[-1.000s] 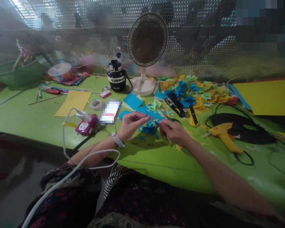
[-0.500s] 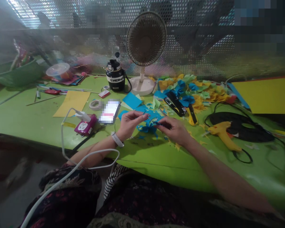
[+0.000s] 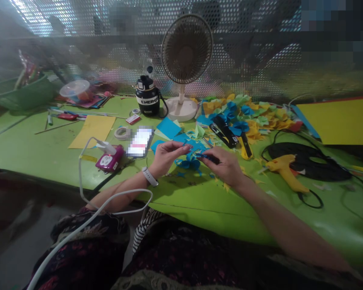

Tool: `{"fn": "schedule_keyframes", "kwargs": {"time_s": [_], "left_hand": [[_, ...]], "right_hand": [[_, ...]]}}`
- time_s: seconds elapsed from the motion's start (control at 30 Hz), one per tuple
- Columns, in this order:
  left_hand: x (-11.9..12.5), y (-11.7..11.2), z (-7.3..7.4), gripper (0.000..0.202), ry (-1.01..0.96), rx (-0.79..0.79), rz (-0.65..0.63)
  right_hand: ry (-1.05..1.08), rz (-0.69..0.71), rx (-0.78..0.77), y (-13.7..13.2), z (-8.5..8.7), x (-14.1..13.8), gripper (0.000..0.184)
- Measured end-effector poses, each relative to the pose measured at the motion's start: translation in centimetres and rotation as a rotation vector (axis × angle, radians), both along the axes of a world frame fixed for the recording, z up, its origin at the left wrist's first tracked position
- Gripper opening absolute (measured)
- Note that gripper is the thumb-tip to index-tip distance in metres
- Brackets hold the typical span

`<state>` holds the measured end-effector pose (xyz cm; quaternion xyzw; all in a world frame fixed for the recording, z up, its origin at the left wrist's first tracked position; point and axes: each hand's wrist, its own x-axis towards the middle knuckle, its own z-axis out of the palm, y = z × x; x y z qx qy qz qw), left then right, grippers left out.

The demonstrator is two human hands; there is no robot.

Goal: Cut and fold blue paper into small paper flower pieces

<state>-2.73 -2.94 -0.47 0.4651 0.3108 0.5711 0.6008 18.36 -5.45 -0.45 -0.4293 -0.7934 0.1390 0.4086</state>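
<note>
My left hand (image 3: 169,156) is closed in a pinch above the blue paper pieces, its thumb and forefinger together; what lies between them is too small to make out. Facing it, my right hand (image 3: 225,163) grips a small dark object (image 3: 208,157), blue-black and mostly covered by the fingers. Just below the fingertips lie blue paper flowers (image 3: 188,163). Small blue, green and yellow scraps are scattered around both hands on the green table (image 3: 181,197).
Behind the hands stand a fan (image 3: 186,52) and a black bottle (image 3: 148,102). A stapler (image 3: 224,132), a cutter (image 3: 246,147) and a yellow glue gun (image 3: 287,173) lie to the right. On the left are a phone (image 3: 140,141), a purple socket adapter (image 3: 109,160) and a white cable (image 3: 109,203).
My right hand has turned slightly, so more of the dark object shows. My left hand keeps its pinch in nearly the same place.
</note>
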Motion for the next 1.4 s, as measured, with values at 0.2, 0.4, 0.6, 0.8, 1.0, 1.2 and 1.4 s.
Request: {"fn": "schedule_keyframes", "kwargs": {"time_s": [0.2,0.4,0.6,0.8,1.0,1.2,1.4], "left_hand": [[0.0,0.0,0.1,0.031,-0.044,-0.006,-0.013],[0.1,-0.1,0.1,0.031,-0.086,-0.016,-0.004],[0.2,-0.2,0.6,0.036,-0.102,-0.082,0.015],[-0.7,0.9,1.1,0.035,-0.162,-0.082,0.085],[-0.6,0.7,0.1,0.031,0.007,0.062,-0.003],[-0.8,0.4,-0.7,0.016,0.343,0.488,0.030],[-0.9,0.3,-0.8,0.005,0.530,0.807,0.049]], "right_hand": [[-0.001,0.065,-0.032,0.2,0.2,0.2,0.020],[0.028,0.096,-0.034,0.4,0.5,0.2,0.024],[0.031,0.117,-0.041,0.4,0.6,0.1,0.030],[-0.046,0.055,-0.099,0.5,0.8,0.5,0.036],[-0.381,-0.337,-0.137,2.1,1.2,3.1,0.024],[-0.564,-0.415,-0.038,2.2,0.9,3.4,0.024],[-0.283,-0.034,0.267,-0.2,1.9,0.5,0.023]]}}
